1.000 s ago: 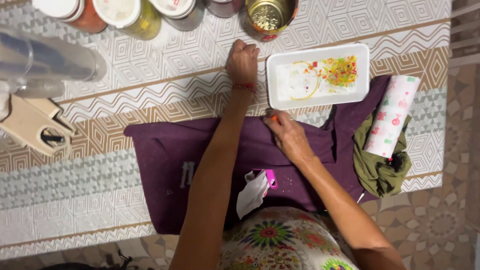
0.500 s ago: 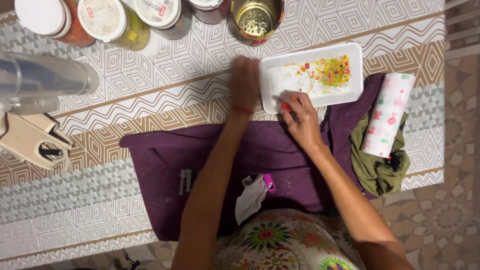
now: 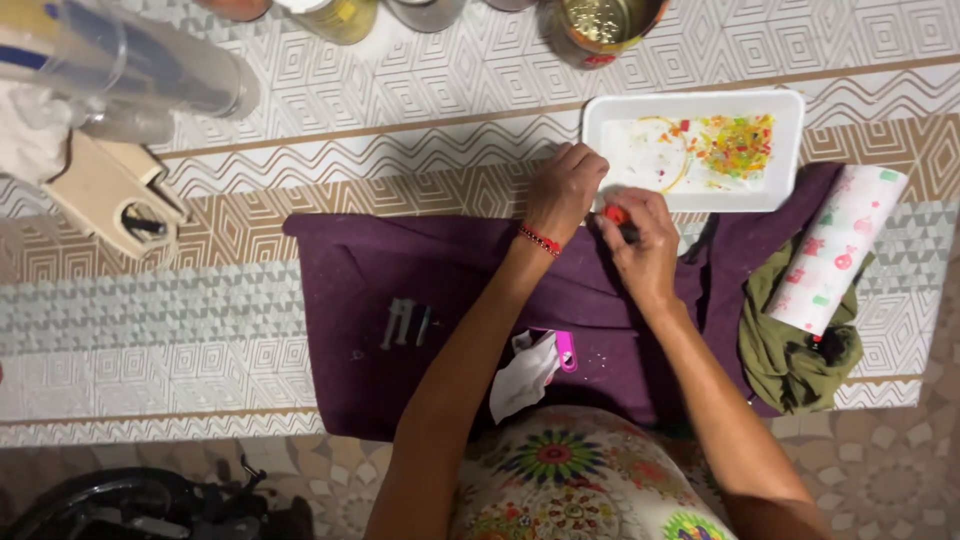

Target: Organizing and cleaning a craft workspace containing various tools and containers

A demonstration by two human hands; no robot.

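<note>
- since half a second ago, my left hand (image 3: 566, 188) and right hand (image 3: 640, 240) have drawn back off the white foam tray (image 3: 620, 112) to the purple cloth (image 3: 400, 280).
- fingers curl together, pinching a small red piece (image 3: 615, 213) between both hands, just beside the tray's near edge; beading looks underway.

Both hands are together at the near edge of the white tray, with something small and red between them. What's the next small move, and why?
Probably a short reach with the right hand to the coloured bits in the white tray. Both hands meet at the tray's near edge over the purple cloth, the left hand steadying a small red piece at the fingers, and the bits lie just beyond. Whether that piece is gripped, I cannot tell.
</note>
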